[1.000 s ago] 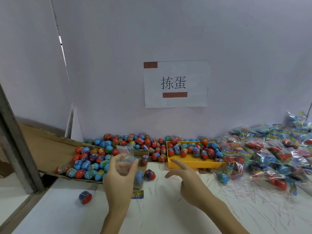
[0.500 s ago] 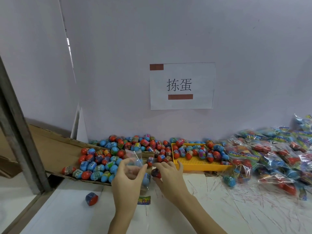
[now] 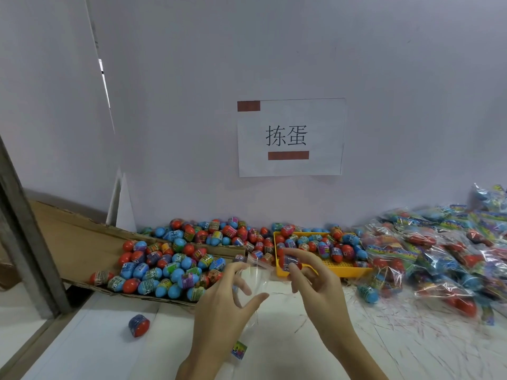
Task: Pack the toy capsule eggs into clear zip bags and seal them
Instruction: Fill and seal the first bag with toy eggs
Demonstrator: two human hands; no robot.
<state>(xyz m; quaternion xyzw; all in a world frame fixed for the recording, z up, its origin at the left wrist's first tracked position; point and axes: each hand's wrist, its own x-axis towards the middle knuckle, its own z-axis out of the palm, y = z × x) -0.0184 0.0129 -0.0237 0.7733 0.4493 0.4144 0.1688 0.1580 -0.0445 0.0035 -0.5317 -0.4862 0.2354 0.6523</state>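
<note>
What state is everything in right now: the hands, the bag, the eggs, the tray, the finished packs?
left hand: grips the clear bag
right hand: pinches an egg
clear zip bag: mouth open, unsealed
held egg: above the bag mouth, not yet in
yellow tray: partly filled with eggs
cardboard flap: lying flat, eggs heaped on it
lone egg: lying apart on the table
packed bags: filled, piled at right

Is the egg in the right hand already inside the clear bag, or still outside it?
Outside. The right hand pinches the egg just above the clear bag, which the left hand holds.
</note>
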